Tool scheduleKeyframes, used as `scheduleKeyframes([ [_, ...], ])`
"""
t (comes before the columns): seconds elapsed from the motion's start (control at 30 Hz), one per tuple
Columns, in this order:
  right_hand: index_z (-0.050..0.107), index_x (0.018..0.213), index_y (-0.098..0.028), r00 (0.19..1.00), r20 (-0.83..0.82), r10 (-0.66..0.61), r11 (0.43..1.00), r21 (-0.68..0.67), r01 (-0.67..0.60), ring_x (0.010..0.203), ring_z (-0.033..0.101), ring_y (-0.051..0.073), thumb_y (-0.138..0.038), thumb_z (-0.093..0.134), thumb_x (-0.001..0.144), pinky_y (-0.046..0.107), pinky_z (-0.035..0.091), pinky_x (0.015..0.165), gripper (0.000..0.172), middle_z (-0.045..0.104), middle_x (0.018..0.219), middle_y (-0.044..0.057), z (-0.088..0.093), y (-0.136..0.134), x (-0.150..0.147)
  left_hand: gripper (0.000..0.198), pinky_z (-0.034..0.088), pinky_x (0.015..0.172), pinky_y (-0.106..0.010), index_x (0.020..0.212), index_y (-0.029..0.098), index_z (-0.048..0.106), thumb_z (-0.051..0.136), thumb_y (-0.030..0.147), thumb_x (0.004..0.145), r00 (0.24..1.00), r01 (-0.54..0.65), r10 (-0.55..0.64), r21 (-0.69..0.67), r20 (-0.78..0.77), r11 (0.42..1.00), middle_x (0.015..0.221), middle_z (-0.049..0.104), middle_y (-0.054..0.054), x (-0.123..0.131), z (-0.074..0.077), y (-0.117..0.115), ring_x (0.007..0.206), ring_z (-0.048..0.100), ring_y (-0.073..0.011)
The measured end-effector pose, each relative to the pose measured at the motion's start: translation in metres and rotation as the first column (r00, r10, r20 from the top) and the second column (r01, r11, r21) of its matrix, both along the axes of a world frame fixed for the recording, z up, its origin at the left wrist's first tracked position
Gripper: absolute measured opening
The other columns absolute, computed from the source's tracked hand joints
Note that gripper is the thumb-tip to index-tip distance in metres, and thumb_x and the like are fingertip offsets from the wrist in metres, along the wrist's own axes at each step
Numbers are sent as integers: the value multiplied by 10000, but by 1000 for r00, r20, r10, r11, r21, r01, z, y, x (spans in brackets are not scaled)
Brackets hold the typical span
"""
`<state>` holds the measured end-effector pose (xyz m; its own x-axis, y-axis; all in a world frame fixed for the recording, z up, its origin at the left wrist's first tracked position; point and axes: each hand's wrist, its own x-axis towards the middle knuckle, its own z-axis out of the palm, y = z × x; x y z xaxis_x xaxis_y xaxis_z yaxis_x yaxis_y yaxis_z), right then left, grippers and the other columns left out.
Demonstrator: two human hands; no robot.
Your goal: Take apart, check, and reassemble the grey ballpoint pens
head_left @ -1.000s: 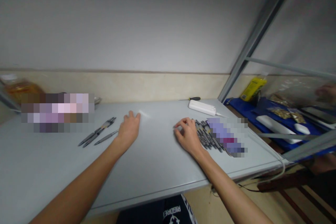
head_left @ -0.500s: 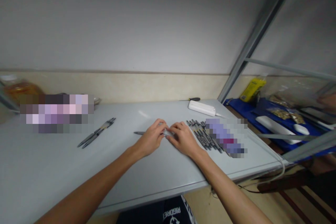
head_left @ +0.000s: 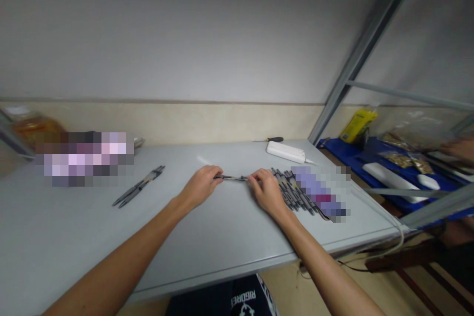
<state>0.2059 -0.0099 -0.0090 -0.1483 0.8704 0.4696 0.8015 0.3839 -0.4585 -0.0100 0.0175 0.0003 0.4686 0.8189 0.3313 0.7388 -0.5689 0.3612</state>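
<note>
A slim dark pen (head_left: 233, 178) spans the gap between my hands, lying nearly level just over the table. My left hand (head_left: 202, 182) pinches its left end, and my right hand (head_left: 265, 188) has thumb and fingers closed on its right end. The fingers cover both tips. Right beside my right hand lies a row of several grey-black pens (head_left: 294, 191), slanted side by side. Two more pens (head_left: 138, 187) rest close together on the table, off to the left of my left hand.
A white power strip (head_left: 285, 152) and a screwdriver (head_left: 274, 139) lie near the wall on the grey-white table (head_left: 207, 247). Blurred-out items sit at left and right. Beyond a metal bed frame (head_left: 346, 69), a blue surface holds a yellow packet (head_left: 358, 125); another person's hand (head_left: 459, 150) shows there.
My hands have moved apart, left hand leftward and right hand slightly rightward. The pen's middle now shows between them, where before the hands met and covered much of it.
</note>
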Motion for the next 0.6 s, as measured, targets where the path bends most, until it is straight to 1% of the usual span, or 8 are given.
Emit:
scheduleKeyframes([
  [0.07, 620, 759, -169, 1000, 1, -8, 1000, -2, 8, 783, 520, 189, -261, 429, 896, 301, 383, 761, 253, 622, 758, 54, 2, -1, 0, 140, 453, 841, -327, 908, 181, 605, 481, 231, 870, 1000, 11, -10, 47, -13, 999, 894, 648, -54, -2, 4, 1, 880, 580, -178],
  [0.13, 630, 914, -156, 998, 59, -21, 999, 40, 19, 862, 510, 212, -304, 442, 889, 326, 374, 795, 241, 637, 873, 81, 6, -5, -2, 176, 445, 850, -325, 917, 174, 605, 439, 229, 893, 999, 40, -39, 83, -12, 996, 896, 643, -58, 0, 7, -1, 887, 567, -176],
  [0.2, 557, 1146, -151, 983, 177, -48, 993, 119, 27, 986, 475, 256, -366, 505, 851, 381, 342, 856, 368, 607, 1064, 116, 11, -12, -8, 205, 443, 849, -317, 935, 161, 595, 400, 219, 910, 997, 70, -71, 98, 5, 993, 897, 631, -63, 6, 7, -5, 886, 556, -172],
  [0.27, 492, 1237, -179, 946, 320, -55, 986, 164, 2, 1077, 436, 300, -365, 552, 819, 454, 277, 914, 462, 568, 1162, 133, 14, -18, -18, 231, 444, 839, -306, 934, 153, 587, 361, 199, 921, 995, 98, -101, 104, 20, 990, 887, 619, -64, 14, 4, -10, 874, 549, -165],
  [0.33, 515, 1192, -184, 903, 429, -20, 991, 127, -38, 1049, 474, 293, -273, 510, 843, 471, 266, 915, 360, 607, 1069, 129, 14, -23, -29, 258, 442, 823, -301, 916, 155, 578, 322, 180, 928, 992, 127, -128, 113, 3, 985, 871, 609, -60, 23, 2, -16, 862, 538, -164],
  [0.43, 597, 975, -159, 868, 495, -32, 999, -6, 40, 810, 579, 245, -197, 391, 883, 387, 359, 760, 230, 650, 845, 122, 13, -25, -39, 313, 425, 806, -317, 866, 153, 565, 261, 179, 938, 986, 130, -114, 131, -123, 983, 840, 587, -64, 30, 1, -24, 829, 517, -176],
  [0.53, 620, 862, -163, 882, 458, -111, 972, -133, 192, 677, 599, 226, -244, 383, 878, 320, 356, 614, 250, 657, 760, 127, 16, -21, -39, 270, 388, 815, -375, 1022, 152, 544, 296, 185, 920, 950, 168, -98, 221, -296, 961, 961, 576, -95, 31, 7, -30, 909, 494, -219],
  [0.6, 609, 735, -171, 921, 370, -122, 942, -250, 225, 630, 582, 208, -280, 430, 847, 294, 335, 568, 237, 635, 682, 105, 24, -17, -35, 279, 349, 856, -407, 1109, 153, 512, 339, 154, 891, 921, 210, -89, 291, -379, 933, 1035, 557, -110, 30, 10, -30, 969, 470, -242],
])
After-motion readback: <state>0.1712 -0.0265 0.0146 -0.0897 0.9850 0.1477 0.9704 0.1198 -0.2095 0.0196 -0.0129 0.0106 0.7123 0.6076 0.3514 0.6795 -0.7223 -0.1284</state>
